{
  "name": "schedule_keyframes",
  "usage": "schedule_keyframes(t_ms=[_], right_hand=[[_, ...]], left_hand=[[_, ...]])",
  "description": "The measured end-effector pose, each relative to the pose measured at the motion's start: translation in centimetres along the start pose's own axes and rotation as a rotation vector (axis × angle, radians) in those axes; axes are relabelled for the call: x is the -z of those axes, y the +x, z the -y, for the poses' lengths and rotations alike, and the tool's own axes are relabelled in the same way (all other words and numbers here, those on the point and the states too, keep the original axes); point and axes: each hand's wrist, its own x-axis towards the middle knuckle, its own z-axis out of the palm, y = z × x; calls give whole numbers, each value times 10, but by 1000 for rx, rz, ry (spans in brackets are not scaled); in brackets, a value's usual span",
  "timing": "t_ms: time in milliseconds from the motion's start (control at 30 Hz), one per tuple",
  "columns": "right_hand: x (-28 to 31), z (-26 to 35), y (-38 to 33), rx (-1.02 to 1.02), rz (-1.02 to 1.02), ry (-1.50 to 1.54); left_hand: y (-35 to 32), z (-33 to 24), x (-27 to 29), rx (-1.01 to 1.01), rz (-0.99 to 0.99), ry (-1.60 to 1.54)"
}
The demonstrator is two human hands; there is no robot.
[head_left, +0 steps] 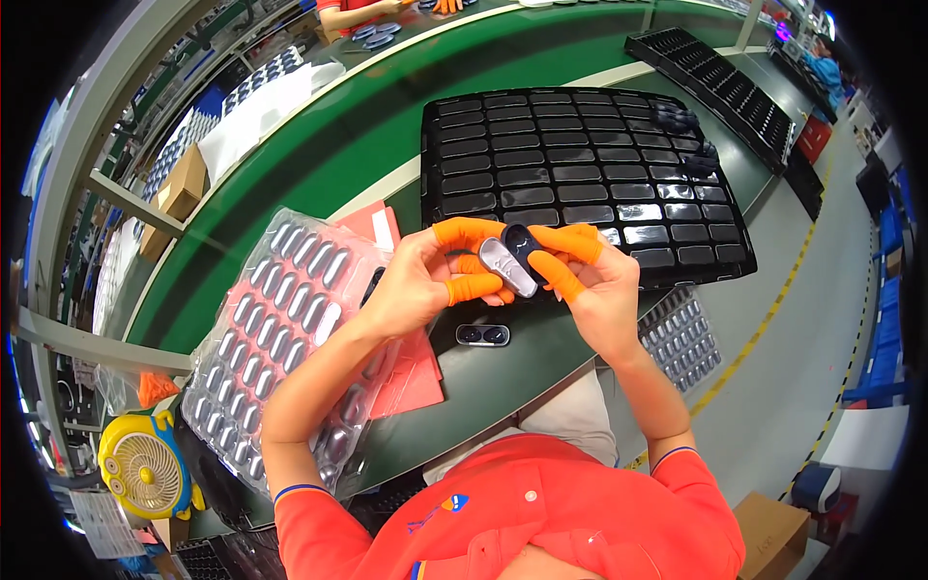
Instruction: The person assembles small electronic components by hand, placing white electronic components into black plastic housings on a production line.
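Left hand point(416, 283) pinches a silver shell point(507, 269) seemingly touching a dark piece point(520, 242) gripped by the inward-angled right hand point(601, 282).

Bright glare on black tray point(572, 176)

The red shirt point(580, 498) carries a small, mostly blue emblem point(454, 503) on its chest, with blurred lettering point(423, 523) beside it. Dark printed characters point(770, 547) mark the cardboard box point(759, 527) at lower right, not clearly legible.
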Motion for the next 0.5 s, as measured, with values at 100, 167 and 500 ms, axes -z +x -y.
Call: schedule_keyframes(t_ms=[100,167,500], right_hand=[[7,-2,-1,-26,25,-62],[13,-3,0,-41,40,-92],[25,-4,5,-114,157,154]], left_hand=[[1,4,-1,-36,0,4],[1,7,1,-51,18,32],[-3,8,1,32,75,111]])
